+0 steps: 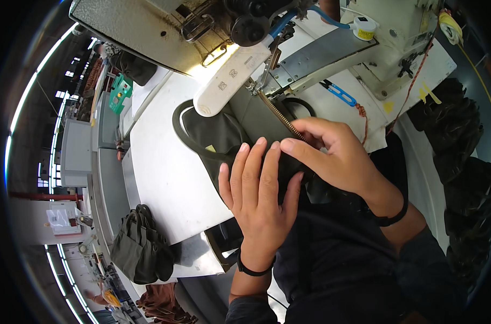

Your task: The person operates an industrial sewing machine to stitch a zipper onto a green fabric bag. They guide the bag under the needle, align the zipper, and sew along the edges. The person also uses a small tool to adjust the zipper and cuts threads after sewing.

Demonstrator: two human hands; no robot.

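Note:
A dark olive fabric bag (pixel 215 132) with looped handles lies under the needle area of a sewing machine (pixel 148 35). A metal-toothed zipper (pixel 279 114) runs along it from the machine's foot toward my right hand. My left hand (pixel 260 200) rests flat on the near part of the bag, fingers stretched out and slightly apart. With thumb and bent fingers, my right hand (pixel 340 156) grips the bag's edge by the zipper; its fingertips are partly hidden. The near end of the bag is covered by both hands.
A white machine guard (pixel 229 80) sits just beyond the bag. Blue thread snips (pixel 340 93) on a cord lie right of the machine bed. A small round container (pixel 364 28) stands atop the arm. Dark bags are stacked left (pixel 141 248) and piled right (pixel 458 162).

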